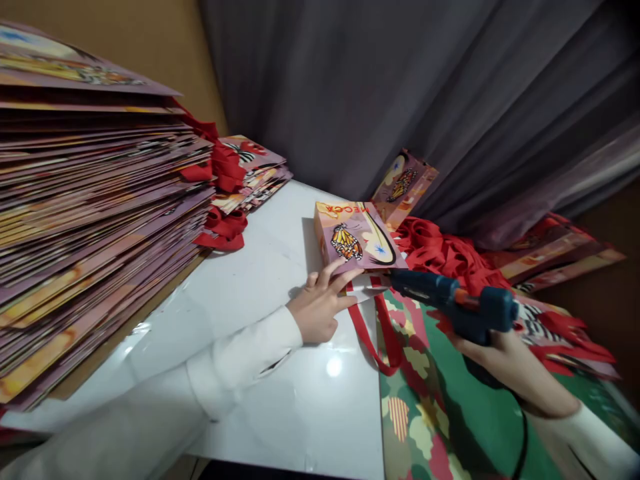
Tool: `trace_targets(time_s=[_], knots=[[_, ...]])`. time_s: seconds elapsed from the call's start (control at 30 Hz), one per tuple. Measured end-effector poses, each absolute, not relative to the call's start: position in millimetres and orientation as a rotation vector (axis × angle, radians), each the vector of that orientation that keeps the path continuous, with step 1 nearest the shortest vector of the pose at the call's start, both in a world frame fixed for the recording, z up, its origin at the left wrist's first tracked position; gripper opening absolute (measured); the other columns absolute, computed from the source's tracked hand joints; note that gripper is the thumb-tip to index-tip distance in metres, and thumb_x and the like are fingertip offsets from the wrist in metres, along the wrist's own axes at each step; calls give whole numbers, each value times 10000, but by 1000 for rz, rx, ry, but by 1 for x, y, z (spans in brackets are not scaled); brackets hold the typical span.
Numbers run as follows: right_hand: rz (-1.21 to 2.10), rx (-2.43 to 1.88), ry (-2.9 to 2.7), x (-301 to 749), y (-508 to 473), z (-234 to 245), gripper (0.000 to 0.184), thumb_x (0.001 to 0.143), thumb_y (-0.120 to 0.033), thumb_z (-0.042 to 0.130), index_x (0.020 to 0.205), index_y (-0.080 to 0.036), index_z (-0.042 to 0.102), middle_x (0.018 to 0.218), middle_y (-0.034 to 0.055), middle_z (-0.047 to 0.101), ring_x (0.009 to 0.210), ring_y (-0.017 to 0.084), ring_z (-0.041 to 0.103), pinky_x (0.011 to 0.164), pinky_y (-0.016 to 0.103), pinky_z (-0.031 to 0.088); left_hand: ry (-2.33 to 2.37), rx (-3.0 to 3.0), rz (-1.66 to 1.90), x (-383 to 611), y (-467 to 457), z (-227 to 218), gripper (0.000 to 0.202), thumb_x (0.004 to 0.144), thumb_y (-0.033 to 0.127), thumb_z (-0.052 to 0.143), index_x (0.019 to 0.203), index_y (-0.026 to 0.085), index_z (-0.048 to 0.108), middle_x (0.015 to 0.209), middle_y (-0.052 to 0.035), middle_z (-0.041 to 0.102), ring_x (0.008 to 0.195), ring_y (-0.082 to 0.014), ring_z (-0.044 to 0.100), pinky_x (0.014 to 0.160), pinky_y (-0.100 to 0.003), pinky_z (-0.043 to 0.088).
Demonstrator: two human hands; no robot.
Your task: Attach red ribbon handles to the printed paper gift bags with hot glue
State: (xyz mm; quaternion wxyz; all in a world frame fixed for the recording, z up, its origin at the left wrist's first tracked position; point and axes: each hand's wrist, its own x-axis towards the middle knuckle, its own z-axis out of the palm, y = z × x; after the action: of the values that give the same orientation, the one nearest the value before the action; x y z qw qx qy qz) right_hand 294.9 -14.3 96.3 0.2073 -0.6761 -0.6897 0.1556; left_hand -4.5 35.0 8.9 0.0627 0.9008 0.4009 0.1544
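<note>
A printed paper gift bag (345,227) with a butterfly picture lies flat on the white table, its opening edge towards me. The spread fingers of my left hand (317,307) rest on that near edge and the white inner flap (365,287). In my right hand (505,360) is a dark blue glue gun (450,297), gripped by its handle. Its nozzle points left at the bag's opening; whether the tip touches the paper is hard to see. A red ribbon handle (383,340) loops down from the opening over the table edge.
A tall stack of flat printed bags (100,220) fills the left, with a smaller stack (255,170) behind it. Red ribbons (440,247) lie heaped at right beside more bags (555,247). Another bag (405,187) leans against the grey curtain (320,87). Camouflage-patterned paper (415,393) covers the right side.
</note>
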Motion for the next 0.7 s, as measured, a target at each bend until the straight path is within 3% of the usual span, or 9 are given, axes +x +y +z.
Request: trace_targets(time_s=[0.13, 0.3, 0.47, 0.7], knots=[[809, -1695, -1881, 288, 3, 87, 334, 692, -325, 648, 987, -171, 614, 852, 81, 722, 762, 249, 683, 681, 334, 573, 1210, 2737, 456, -7, 36, 9, 657, 639, 114, 555, 1259, 329, 577, 1587, -19, 132, 1419, -399, 77, 940, -548, 378], [820, -1511, -2093, 279, 30, 77, 367, 711, -331, 667, 1037, -168, 619, 895, 45, 678, 757, 193, 630, 684, 299, 533, 1214, 2761, 382, -10, 36, 14, 709, 654, 96, 531, 1303, 382, 541, 1594, -11, 98, 1421, -410, 85, 910, -567, 390], [911, -1437, -2206, 275, 53, 67, 252, 675, -252, 649, 903, -157, 596, 745, -6, 612, 641, 135, 554, 598, 241, 467, 1212, 2799, 350, -13, 38, 16, 689, 678, 95, 533, 1298, 393, 562, 1582, -28, 107, 1414, -444, 111, 897, -569, 389], [1037, -1339, -2259, 270, 67, 62, 206, 656, -198, 622, 855, -169, 578, 739, -5, 625, 644, 146, 579, 582, 237, 462, 1198, 2840, 328, -15, 40, 14, 652, 675, 105, 538, 1265, 376, 598, 1583, -42, 77, 1404, -478, 103, 870, -566, 392]])
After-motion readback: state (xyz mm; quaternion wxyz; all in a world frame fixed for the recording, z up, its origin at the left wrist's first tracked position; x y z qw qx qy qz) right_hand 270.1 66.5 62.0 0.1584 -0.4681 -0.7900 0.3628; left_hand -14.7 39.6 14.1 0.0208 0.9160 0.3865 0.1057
